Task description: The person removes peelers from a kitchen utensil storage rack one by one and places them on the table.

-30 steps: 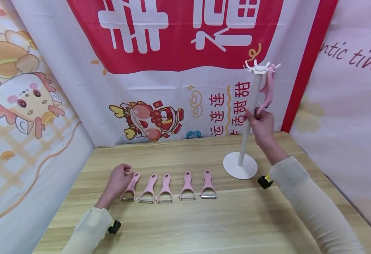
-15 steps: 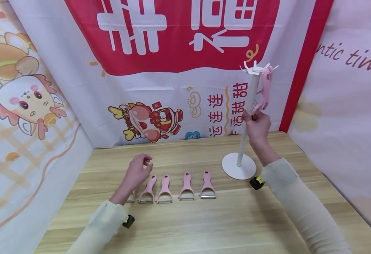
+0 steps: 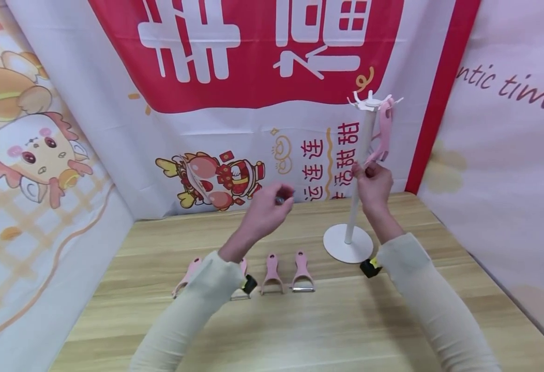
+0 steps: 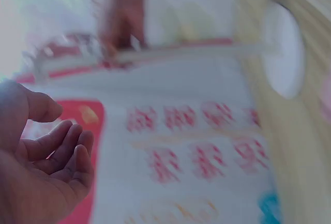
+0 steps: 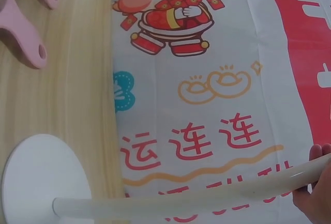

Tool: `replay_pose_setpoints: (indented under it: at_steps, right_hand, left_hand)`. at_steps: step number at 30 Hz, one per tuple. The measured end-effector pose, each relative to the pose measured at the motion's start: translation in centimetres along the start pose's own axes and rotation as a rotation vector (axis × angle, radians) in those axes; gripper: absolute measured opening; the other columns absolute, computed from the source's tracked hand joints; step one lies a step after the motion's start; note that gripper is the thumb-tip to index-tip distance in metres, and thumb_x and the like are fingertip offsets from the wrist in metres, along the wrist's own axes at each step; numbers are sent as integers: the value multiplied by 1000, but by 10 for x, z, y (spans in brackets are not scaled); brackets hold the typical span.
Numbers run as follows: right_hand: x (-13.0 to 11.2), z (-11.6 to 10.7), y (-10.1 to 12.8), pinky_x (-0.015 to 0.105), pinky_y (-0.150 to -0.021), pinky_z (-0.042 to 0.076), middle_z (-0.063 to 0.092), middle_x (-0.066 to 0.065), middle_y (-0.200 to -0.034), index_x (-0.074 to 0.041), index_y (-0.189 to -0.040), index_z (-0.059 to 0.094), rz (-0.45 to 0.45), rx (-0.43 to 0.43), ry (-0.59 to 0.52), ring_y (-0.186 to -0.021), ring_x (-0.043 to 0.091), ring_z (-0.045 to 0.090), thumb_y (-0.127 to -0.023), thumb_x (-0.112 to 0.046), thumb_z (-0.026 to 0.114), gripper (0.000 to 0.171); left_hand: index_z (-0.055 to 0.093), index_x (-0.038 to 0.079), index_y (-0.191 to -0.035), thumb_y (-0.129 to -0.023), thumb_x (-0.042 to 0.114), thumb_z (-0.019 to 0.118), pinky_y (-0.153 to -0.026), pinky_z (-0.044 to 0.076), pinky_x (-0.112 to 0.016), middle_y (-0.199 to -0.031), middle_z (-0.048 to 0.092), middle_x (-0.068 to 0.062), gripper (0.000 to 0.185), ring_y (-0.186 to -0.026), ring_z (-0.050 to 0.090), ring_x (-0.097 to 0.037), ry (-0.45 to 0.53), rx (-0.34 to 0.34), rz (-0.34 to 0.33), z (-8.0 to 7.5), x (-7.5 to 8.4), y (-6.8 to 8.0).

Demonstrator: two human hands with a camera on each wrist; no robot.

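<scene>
A white stand (image 3: 354, 206) with hooks round its top stands upright at the right of the table. My right hand (image 3: 374, 188) grips its pole, seen also in the right wrist view. From one of the hooks hangs a pink peeler (image 3: 386, 124), its lower end close to that hand. My left hand (image 3: 267, 209) is in the air left of the pole, apart from it, fingers loosely curled around nothing in the left wrist view. Pink peelers lie in a row on the table, among them a peeler (image 3: 301, 269) and a peeler (image 3: 272, 271); my left sleeve partly covers others.
The stand's round white base (image 3: 336, 243) rests on the wooden table (image 3: 300, 330). A printed cloth (image 3: 253, 124) hangs behind the table's back edge, and more cloth (image 3: 509, 170) hangs at the right side.
My left hand has risen from beside the leftmost peeler and moved right, toward the stand. My right hand keeps its grip on the pole.
</scene>
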State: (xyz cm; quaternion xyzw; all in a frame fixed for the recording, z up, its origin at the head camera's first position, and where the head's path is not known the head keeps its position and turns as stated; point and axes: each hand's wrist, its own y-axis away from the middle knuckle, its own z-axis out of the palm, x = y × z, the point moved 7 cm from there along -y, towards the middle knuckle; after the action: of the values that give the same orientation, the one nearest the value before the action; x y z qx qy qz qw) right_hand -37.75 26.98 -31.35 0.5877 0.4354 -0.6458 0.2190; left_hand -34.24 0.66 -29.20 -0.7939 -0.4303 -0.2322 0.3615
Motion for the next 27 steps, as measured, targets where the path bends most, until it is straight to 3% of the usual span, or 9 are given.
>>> replay_pose_setpoints:
  at_steps: [3, 6, 11, 14, 19, 22, 27]
  right_hand:
    - [1, 1, 0, 32, -90, 58, 73, 21, -110, 1, -116, 71, -2, -24, -8, -81, 5, 66, -95, -19, 68, 29]
    - [1, 0, -2, 26, -84, 58, 74, 21, -109, 1, -115, 71, -21, -18, 4, -77, 0, 64, -94, -19, 69, 29]
    - [-1, -4, -4, 16, -69, 52, 74, 24, -101, 4, -109, 74, -87, 5, 25, -71, 0, 61, -93, -12, 68, 23]
    - [0, -5, -5, 15, -65, 49, 74, 12, -86, 4, -104, 75, -106, 8, 44, -66, 1, 57, -91, -6, 63, 20]
    - [-1, -6, -5, 18, -58, 43, 60, -16, -62, 4, -92, 76, -153, 10, 50, -59, 4, 50, -86, -1, 61, 17]
    - [-4, -6, -4, 18, -57, 41, 58, -16, -59, 4, -84, 75, -198, 11, 71, -57, 5, 49, -85, -1, 61, 15]
    - [-9, -8, -5, 18, -58, 41, 61, -3, -61, 3, -76, 71, -246, 13, 111, -57, 7, 49, -86, -2, 61, 15]
  left_hand:
    - [64, 8, -117, -97, 14, 62, -83, 57, -23, -109, 69, -7, 21, -98, 66, -16, 40, -28, 47, 11, 40, -18]
    - [63, 7, -123, -99, 15, 60, -88, 56, -21, -115, 69, -8, 25, -103, 67, -16, 68, -51, 92, 22, 75, -37]
    - [57, 8, -134, -100, 20, 58, -94, 55, -23, -125, 67, -6, 36, -112, 65, -15, 106, -51, 86, 37, 115, -68]
    - [54, 11, -138, -101, 23, 58, -94, 56, -24, -129, 64, -3, 40, -113, 62, -13, 135, -50, 28, 47, 127, -84]
    - [57, 18, -133, -97, 27, 64, -80, 59, -22, -121, 66, 3, 38, -100, 65, -9, 209, -69, -55, 61, 139, -103]
    - [58, 19, -127, -96, 27, 66, -72, 59, -19, -110, 67, 4, 32, -92, 67, -10, 242, -85, -74, 67, 143, -108]
    - [59, 16, -116, -99, 26, 62, -64, 57, -19, -97, 66, 1, 19, -83, 67, -13, 249, -90, -68, 71, 153, -116]
